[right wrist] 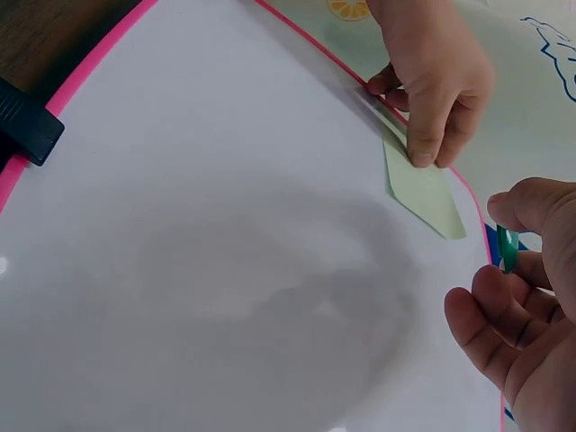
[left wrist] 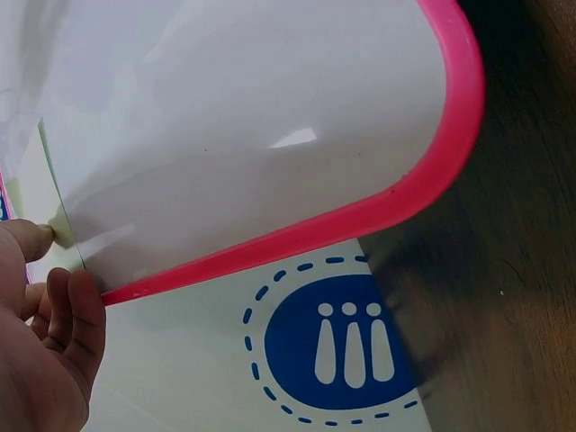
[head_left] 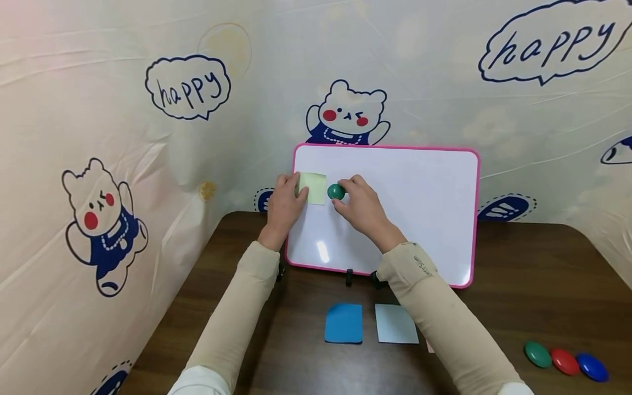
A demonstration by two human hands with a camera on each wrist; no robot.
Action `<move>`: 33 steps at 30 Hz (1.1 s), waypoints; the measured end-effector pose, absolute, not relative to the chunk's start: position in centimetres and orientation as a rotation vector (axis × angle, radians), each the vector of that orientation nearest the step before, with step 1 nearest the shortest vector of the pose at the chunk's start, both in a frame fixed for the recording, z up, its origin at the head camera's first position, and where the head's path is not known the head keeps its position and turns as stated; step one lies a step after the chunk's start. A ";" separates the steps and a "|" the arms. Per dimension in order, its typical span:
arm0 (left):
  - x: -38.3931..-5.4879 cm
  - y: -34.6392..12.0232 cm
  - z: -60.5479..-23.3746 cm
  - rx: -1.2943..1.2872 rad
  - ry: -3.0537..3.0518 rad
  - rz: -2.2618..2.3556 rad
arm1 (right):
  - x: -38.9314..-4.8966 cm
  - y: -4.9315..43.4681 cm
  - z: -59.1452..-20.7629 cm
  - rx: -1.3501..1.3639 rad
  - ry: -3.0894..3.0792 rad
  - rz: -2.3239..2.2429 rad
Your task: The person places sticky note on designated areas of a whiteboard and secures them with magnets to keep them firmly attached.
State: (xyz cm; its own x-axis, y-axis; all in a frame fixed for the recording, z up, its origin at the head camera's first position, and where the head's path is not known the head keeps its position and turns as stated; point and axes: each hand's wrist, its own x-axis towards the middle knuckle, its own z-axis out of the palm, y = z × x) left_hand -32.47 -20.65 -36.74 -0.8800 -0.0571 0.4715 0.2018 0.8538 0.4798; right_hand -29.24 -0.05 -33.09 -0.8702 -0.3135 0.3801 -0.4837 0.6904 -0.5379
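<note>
A whiteboard (head_left: 419, 214) with a pink frame stands tilted back on the wooden table. On its upper left lies a pale green sticky note (head_left: 313, 189). My left hand (head_left: 285, 206) grips the board's left edge, its thumb pressing the note's side while other fingers curl around the rim, as the right wrist view shows. Just right of the note, my right hand (head_left: 364, 207) pinches a round green magnet (head_left: 336, 191) between thumb and fingertips. Seen from the right wrist, the magnet (right wrist: 508, 249) is held edge-on in front of the board.
On the table before the board lie a blue note (head_left: 343, 323) and a pale blue note (head_left: 396, 323); a pink corner shows under the right sleeve. At right sit green (head_left: 537, 354), red (head_left: 565, 361) and blue magnets (head_left: 592, 367). A black clip (head_left: 349, 277) holds the board's lower edge.
</note>
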 end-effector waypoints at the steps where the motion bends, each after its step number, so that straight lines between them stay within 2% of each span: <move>1: -32.5 -20.7 -36.8 -0.108 -2.546 -0.728 | -29.4 -0.2 -33.2 0.637 -2.643 0.940; 25: -32.7 -20.9 -37.2 -0.142 -2.519 -0.676 | -33.2 -4.8 -33.9 0.662 -2.680 0.835; 33: -32.6 -20.8 -37.1 -0.136 -2.526 -0.676 | -33.6 -5.8 -33.8 0.588 -2.679 0.762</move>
State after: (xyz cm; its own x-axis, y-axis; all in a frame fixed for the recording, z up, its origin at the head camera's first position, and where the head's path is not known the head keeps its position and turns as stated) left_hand -32.56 -20.83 -37.09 -0.8611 -0.0353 0.5071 0.2227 0.8705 0.4388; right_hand -33.56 -5.79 -33.77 -0.8733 -0.3024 0.3820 -0.4581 0.7764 -0.4328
